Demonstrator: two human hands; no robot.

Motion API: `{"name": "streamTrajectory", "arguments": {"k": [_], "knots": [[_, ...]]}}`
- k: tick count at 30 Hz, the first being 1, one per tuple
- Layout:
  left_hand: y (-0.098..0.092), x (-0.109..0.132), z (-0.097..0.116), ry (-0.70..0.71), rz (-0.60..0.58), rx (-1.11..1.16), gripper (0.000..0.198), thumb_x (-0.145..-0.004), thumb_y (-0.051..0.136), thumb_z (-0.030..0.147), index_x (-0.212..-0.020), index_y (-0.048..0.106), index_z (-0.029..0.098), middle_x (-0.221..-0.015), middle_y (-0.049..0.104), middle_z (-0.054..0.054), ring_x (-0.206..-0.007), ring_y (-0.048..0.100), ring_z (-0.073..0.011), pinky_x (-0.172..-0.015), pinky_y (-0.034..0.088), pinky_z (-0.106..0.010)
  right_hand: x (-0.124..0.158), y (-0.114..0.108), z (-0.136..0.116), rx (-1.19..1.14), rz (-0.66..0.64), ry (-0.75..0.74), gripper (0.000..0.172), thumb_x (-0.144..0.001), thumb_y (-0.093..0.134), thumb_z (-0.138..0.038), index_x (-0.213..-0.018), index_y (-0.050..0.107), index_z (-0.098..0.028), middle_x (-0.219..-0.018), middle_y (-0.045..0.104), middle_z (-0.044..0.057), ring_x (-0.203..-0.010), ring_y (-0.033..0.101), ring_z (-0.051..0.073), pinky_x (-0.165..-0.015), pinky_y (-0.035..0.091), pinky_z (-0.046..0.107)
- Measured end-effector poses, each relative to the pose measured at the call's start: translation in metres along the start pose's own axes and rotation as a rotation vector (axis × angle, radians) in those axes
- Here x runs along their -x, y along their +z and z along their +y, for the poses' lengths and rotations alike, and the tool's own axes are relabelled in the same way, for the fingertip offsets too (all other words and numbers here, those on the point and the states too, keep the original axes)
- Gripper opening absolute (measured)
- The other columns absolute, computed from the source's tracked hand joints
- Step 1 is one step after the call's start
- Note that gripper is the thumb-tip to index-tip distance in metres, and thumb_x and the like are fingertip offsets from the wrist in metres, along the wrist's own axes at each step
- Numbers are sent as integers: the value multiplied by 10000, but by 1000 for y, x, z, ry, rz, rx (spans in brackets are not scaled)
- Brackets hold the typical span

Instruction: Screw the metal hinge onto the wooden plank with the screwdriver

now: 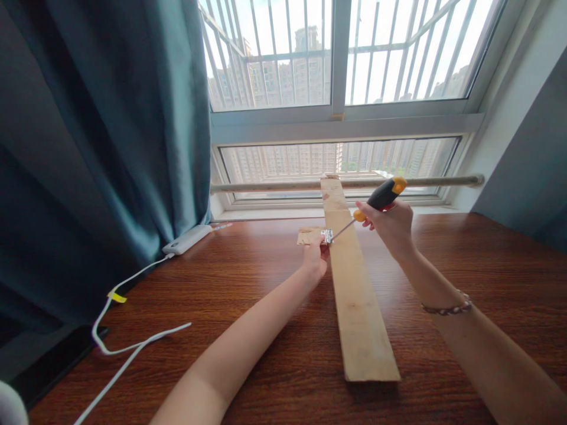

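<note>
Our right hand (392, 223) grips the screwdriver (374, 203), tip on the hinge (327, 236) just left of it, which our left hand (315, 260) pinches against the plank (354, 277); a slip could gouge fingers.

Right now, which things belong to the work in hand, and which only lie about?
In use: screwdriver in right hand; metal hinge steadied by left hand; long plank; small wood piece.
Lying about: white power bank; white cable; curtain.
</note>
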State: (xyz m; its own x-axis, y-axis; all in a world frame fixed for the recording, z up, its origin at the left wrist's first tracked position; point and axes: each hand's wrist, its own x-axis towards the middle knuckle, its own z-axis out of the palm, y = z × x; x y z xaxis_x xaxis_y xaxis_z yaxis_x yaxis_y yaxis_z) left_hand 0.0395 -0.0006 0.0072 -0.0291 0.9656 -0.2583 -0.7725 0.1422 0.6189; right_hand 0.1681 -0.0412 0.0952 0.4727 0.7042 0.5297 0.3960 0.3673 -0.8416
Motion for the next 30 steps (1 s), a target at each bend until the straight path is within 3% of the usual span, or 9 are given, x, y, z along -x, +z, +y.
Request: {"name": "streamTrajectory", "arguments": {"k": [10,16,22,30], "knots": [[-2,-1,-2,20,-5,-11,83,-714,594,33,-711,593,116,-645,647,-37,-523,585,-104,-540,493,-211,-3,0,2,-130,-50,-26,321,-599,753,-396,-729,600,-147,-677,662,46,-420,606,159,-323,470,223],[-1,1,0,13,31,-128,58,-731,612,88,-693,582,120,-641,655,-58,-520,606,-128,-516,493,-228,-4,-1,1,-120,-59,-7,337,-581,762,-402,-731,603,-146,-697,669,55,-417,607,164,-325,483,229],[0,1,0,108,58,-157,71,-693,625,55,-673,591,114,-673,659,-58,-540,599,-114,-554,491,-220,-2,-2,-2,-130,-62,-15,349,-569,773,-399,-709,599,-130,-708,672,72,-409,600,160,-329,485,231],[4,7,5,40,81,-130,113,-718,592,40,-642,573,121,-588,625,-32,-486,567,-102,-505,477,-207,-5,-2,-1,-148,-83,-5,347,-559,783,-376,-712,605,-121,-670,658,61,-393,574,141,-306,428,215]]}}
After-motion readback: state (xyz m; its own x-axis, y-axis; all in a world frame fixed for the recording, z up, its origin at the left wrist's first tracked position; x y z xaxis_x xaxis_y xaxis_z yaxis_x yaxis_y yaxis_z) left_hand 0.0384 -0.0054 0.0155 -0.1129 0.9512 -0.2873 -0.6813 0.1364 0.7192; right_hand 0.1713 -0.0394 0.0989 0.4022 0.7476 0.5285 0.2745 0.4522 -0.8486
